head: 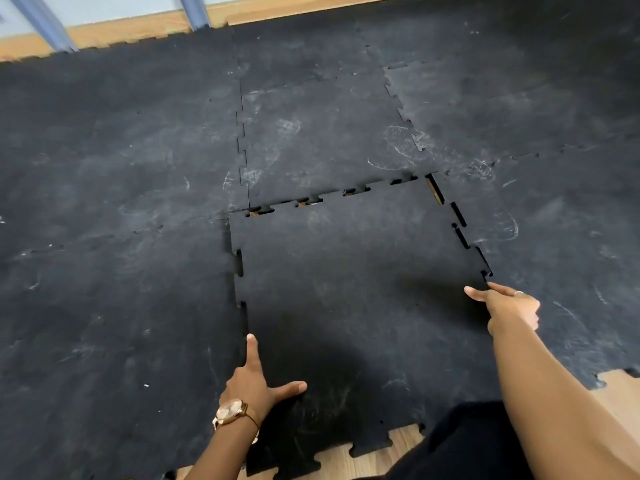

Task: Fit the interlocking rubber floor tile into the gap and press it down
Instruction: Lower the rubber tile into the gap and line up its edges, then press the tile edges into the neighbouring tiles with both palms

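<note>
Rubber floor tile (pixel 353 306), black with toothed edges, lies in the gap among the laid tiles, near the lower middle of the view; it is in place but not seated; along its far edge (pixel 332 195) several notches stand open and slivers of wooden floor (pixel 408 436) colour show through them; at the far right corner a longer slit (pixel 435 190) shows the same wood; down the right edge (pixel 467 237) dark slots remain between the teeth; the left edge (pixel 239 271) looks closer, though small dark gaps show there too.

Left hand (pixel 254 384) rests flat on the tile near its left seam, forefinger stretched along the seam and thumb spread onto the tile; it grasps nothing; a rose-gold wristwatch (pixel 230 412) sits on that wrist. Right hand (pixel 509 306) is at the right seam, thumb and forefinger extended and the other fingers curled; whether it pinches the tile's edge or only presses on it I cannot tell.

Around the tile the neighbouring tiles (pixel 121 202) are scuffed with pale shoe marks; beyond them a strip of wood floor and a light wall (pixel 110 8) run along the top.

The step in hand seems to be alignment, not the final pressing; the next move likely calls for nudging the tile away from the person and slightly rightward until the teeth meet their sockets; then firm downward pressure along each seam, starting where the wood shows; forcing misaligned teeth could make the edge ride up.
</note>
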`<state>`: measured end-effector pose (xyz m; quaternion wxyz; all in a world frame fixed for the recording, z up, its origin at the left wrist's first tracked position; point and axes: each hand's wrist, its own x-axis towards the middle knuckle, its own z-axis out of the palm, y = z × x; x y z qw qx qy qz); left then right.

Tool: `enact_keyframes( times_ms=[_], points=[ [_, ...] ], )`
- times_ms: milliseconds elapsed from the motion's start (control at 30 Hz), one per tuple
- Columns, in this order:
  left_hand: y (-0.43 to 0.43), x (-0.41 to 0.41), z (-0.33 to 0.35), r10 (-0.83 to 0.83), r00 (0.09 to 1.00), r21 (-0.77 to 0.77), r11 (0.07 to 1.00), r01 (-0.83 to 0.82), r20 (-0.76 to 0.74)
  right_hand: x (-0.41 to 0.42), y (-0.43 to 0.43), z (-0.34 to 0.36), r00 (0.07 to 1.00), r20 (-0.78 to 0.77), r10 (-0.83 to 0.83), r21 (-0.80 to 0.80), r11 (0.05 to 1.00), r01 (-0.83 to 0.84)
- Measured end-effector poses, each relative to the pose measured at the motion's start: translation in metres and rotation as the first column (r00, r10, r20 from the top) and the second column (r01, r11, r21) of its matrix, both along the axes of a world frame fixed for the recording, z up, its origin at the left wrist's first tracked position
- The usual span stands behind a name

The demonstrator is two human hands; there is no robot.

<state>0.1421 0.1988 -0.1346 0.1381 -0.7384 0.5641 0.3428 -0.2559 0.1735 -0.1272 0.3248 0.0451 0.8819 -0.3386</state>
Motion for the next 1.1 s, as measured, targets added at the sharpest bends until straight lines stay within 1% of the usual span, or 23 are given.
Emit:
enact_keyframes(
  times_ms=[267,400,667,900,1000,1100],
  points=[
    [0.001,-0.003,-0.001,-0.001,1.0,-0.082,0.997,0.0,-0.012,0.0,-0.007,0.007,0.996,-0.081,-0.037,0.0,0.999,0.037],
    [-0.002,-0.003,-0.002,0.005,1.0,-0.089,0.996,-0.006,-0.018,0.003,-0.005,0.015,0.992,-0.126,-0.029,0.005,1.0,0.03],
    [-0.018,-0.007,-0.004,0.009,0.999,-0.093,0.996,-0.013,-0.043,-0.004,-0.008,0.022,0.991,-0.125,-0.057,-0.061,0.997,0.049],
    [-0.012,-0.015,0.003,0.002,1.0,-0.026,1.0,-0.002,0.004,-0.014,-0.007,0.0,0.994,-0.106,-0.011,0.024,1.0,0.013],
    [-0.01,-0.019,0.003,-0.009,0.999,-0.037,0.999,0.011,0.033,-0.014,-0.007,-0.007,0.989,-0.134,0.055,0.086,0.995,-0.043],
    [-0.008,-0.026,0.008,-0.022,0.996,-0.001,1.0,0.022,0.081,-0.005,-0.008,-0.009,0.971,-0.16,0.177,0.21,0.968,-0.141]
  ],
)
